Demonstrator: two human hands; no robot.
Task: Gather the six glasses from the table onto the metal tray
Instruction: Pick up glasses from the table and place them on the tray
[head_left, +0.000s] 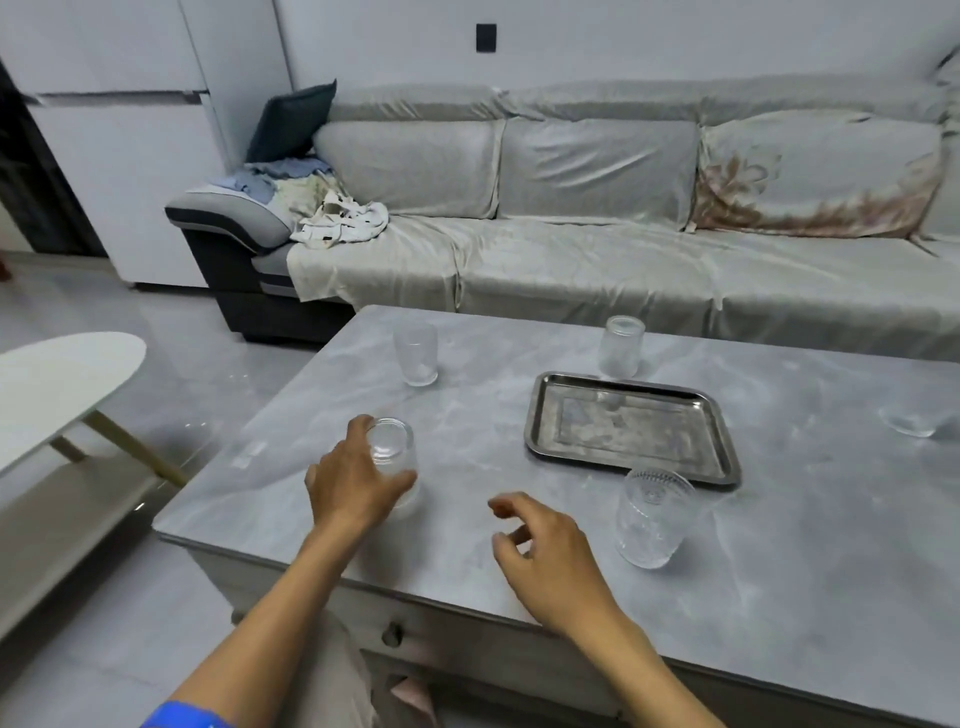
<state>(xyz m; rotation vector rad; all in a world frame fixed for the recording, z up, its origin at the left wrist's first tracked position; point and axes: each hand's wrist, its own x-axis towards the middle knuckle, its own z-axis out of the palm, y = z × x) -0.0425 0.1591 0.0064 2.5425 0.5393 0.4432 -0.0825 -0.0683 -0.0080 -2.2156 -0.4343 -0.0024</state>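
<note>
The left hand (358, 480) is wrapped around a clear glass (393, 457) near the table's (467, 415) front-left corner, thumb on the near side and fingers curled round the far side; the glass stands upright, long axis vertical, and whether its base is still on the marble-patterned top cannot be told. The right hand (545, 556) hovers empty beside it, fingers loosely curled and half open, touching nothing. Just to the right of that hand stands a ribbed glass (652, 519), upright, near the front edge of the metal tray (631, 428). The tray lies flat beyond the right hand, its long side running left to right, with nothing on it. Past the tray's far edge stands another glass (621, 345), upright. Beyond the left hand stands a fourth glass (415, 353), also upright. Far to the right of both hands a fifth glass (911, 423) shows only faintly, and its orientation cannot be told.
</note>
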